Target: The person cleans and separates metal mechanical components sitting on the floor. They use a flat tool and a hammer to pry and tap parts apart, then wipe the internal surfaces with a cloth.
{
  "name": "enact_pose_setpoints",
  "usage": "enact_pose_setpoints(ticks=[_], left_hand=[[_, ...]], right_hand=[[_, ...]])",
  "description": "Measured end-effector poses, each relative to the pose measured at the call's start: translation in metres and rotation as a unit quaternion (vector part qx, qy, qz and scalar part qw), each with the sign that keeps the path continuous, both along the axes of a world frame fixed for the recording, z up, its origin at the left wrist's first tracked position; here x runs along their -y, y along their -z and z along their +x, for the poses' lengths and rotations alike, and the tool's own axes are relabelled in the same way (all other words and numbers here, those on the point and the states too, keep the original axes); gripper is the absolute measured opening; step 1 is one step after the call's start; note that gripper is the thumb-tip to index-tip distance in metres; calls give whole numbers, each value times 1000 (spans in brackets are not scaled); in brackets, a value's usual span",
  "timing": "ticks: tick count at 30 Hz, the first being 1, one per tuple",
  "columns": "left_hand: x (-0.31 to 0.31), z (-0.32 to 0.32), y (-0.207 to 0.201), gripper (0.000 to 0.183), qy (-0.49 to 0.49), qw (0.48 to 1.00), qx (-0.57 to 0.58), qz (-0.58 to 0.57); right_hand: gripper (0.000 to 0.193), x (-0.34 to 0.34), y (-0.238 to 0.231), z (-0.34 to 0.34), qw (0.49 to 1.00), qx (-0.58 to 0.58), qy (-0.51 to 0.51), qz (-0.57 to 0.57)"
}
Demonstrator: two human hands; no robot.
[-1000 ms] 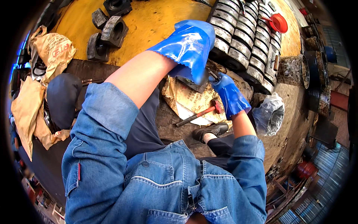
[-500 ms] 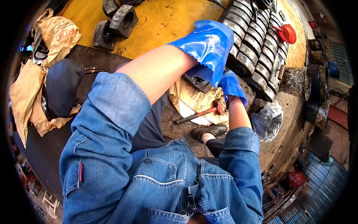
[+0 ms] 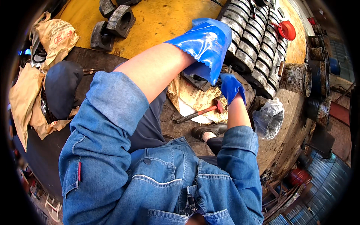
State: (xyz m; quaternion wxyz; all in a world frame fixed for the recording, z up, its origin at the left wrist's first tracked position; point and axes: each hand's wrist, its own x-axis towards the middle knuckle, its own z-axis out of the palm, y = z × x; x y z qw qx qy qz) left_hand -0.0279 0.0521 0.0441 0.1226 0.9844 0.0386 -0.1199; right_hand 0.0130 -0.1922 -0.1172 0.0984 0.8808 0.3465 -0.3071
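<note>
A long blue rubber glove covers my left hand [image 3: 208, 47], which reaches across to the front of the stacked parts. Its loose cuff hides the fingers, so its grip does not show. Below that cuff lies a dark metal block [image 3: 197, 81] with a hole, partly covered. My right hand [image 3: 231, 88], also blue-gloved, is just to the right of the block, its fingers appearing closed. A thin metal rod [image 3: 229, 69] sticks up from it; the rod's other end is hidden. Nearer to me, a red-headed hammer [image 3: 200, 111] rests on brown paper [image 3: 186, 98].
Rows of dark ribbed metal parts [image 3: 252, 47] stand ahead, with a red ladle-shaped scoop [image 3: 286, 30] on them. More dark blocks [image 3: 120, 20] sit on the yellow surface [image 3: 161, 18]. A plastic-lined container [image 3: 268, 118] is at right, paper sacks [image 3: 26, 93] at left.
My right hand has shifted slightly, and the thin rod above its glove shows now. My left hand stays over the same spot; the whole view has moved a little.
</note>
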Motion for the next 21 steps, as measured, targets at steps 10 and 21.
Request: enact_pose_setpoints(ticks=[10, 21], left_hand=[[3, 13, 28, 24, 87, 995, 54, 20], [26, 5, 0, 38, -35, 997, -47, 40]], right_hand=[[28, 149, -64, -22, 618, -203, 677, 344], [28, 423, -67, -25, 351, 112, 726, 581]])
